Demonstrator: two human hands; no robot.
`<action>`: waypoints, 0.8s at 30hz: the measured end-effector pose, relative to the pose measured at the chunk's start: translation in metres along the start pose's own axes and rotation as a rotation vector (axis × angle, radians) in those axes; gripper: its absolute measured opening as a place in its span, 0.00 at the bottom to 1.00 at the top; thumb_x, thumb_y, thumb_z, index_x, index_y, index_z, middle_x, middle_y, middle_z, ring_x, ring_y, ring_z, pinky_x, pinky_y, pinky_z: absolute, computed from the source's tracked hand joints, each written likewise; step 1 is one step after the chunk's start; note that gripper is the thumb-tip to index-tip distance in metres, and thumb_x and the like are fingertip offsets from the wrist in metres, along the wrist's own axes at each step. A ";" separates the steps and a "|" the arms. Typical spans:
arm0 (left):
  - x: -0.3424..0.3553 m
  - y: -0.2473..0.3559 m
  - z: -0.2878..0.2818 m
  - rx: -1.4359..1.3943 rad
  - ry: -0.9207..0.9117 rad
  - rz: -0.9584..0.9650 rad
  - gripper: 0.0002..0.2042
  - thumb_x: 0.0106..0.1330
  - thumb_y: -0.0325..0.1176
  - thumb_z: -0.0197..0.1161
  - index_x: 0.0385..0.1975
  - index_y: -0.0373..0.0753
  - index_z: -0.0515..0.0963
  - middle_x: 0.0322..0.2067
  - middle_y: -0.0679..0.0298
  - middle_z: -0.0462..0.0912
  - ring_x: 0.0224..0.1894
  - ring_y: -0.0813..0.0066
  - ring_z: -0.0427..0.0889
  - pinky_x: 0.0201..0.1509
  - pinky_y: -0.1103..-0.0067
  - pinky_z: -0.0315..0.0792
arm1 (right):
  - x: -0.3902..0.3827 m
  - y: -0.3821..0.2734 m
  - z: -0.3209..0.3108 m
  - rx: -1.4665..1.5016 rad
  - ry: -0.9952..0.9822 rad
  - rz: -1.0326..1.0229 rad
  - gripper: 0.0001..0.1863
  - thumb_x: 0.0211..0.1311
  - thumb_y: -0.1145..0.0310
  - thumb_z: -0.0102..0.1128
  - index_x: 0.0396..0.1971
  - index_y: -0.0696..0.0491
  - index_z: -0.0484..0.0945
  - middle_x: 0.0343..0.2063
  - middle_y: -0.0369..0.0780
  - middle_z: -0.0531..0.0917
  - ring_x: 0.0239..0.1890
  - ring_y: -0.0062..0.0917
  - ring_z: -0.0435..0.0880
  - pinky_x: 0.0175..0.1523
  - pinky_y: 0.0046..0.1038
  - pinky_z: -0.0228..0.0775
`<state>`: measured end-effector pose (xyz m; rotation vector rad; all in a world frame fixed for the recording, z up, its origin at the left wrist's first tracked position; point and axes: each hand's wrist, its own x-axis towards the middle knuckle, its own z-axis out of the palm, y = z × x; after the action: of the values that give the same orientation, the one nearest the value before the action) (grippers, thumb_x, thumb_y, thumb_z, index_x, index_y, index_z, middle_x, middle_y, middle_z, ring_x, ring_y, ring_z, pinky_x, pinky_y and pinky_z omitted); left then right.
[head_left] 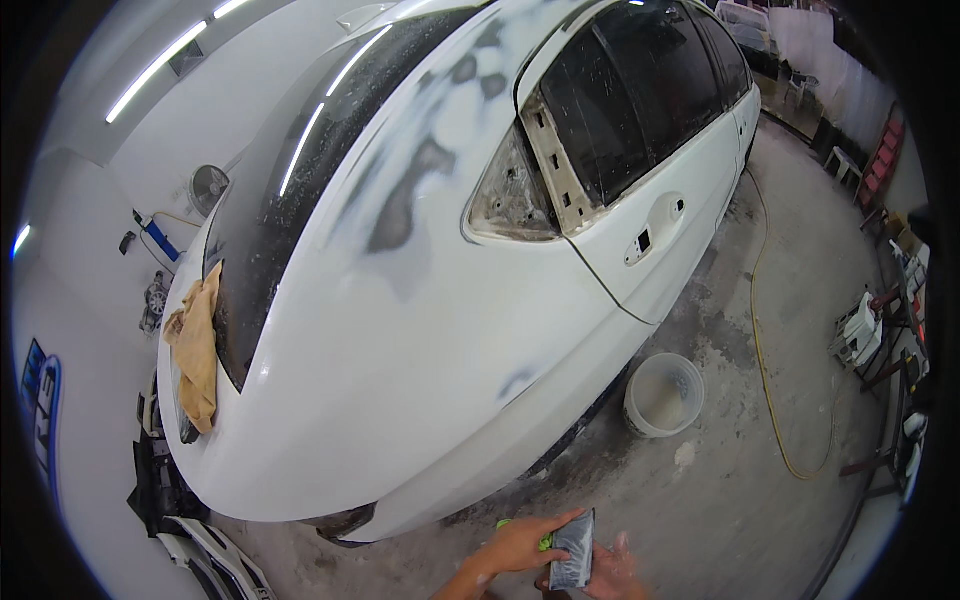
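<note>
My left hand grips a grey piece of sandpaper, flat and smeared with whitish residue. Bright green bits show beside its fingers; I cannot make out what they belong to. From the other side my right hand closes around the lower part of the sandpaper, its fingers partly hidden behind it. Both hands are near the lower edge, beside the rear corner of a white car. The car's rear pillar has grey sanded patches, and bare metal shows around the rear side window.
A whitish bucket with cloudy liquid stands on the floor by the car. A yellow hose curves across the floor. A tan cloth lies on the car's rear. Racks with parts line the right; a removed bumper lies lower left.
</note>
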<state>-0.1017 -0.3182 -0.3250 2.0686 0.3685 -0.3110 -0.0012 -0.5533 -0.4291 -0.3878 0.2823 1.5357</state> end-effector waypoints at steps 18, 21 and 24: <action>-0.121 0.110 -0.286 0.584 0.767 0.338 0.37 0.59 0.51 0.79 0.71 0.56 0.76 0.41 0.60 0.78 0.43 0.59 0.81 0.53 0.63 0.74 | 0.156 -0.055 0.262 -0.778 0.401 -0.724 0.40 0.76 0.52 0.60 0.80 0.52 0.59 0.50 0.44 0.80 0.49 0.29 0.82 0.56 0.31 0.76; -0.138 0.101 -0.366 0.809 0.781 0.447 0.32 0.56 0.47 0.82 0.64 0.56 0.82 0.53 0.60 0.76 0.58 0.55 0.74 0.65 0.61 0.71 | 0.213 -0.072 0.293 -1.286 0.770 -1.003 0.43 0.75 0.47 0.61 0.83 0.47 0.57 0.54 0.52 0.73 0.49 0.40 0.76 0.62 0.36 0.70; -0.142 0.085 -0.418 1.119 0.613 0.553 0.26 0.56 0.49 0.82 0.57 0.58 0.87 0.61 0.63 0.74 0.67 0.55 0.68 0.70 0.58 0.67 | 0.258 -0.083 0.314 -1.378 1.062 -1.026 0.39 0.75 0.47 0.60 0.80 0.46 0.64 0.52 0.53 0.70 0.51 0.46 0.71 0.66 0.41 0.66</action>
<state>-0.1711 -0.0155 0.0004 3.2310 -0.0942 0.6209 0.0670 -0.1878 -0.2455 -2.0571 -0.2316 0.1523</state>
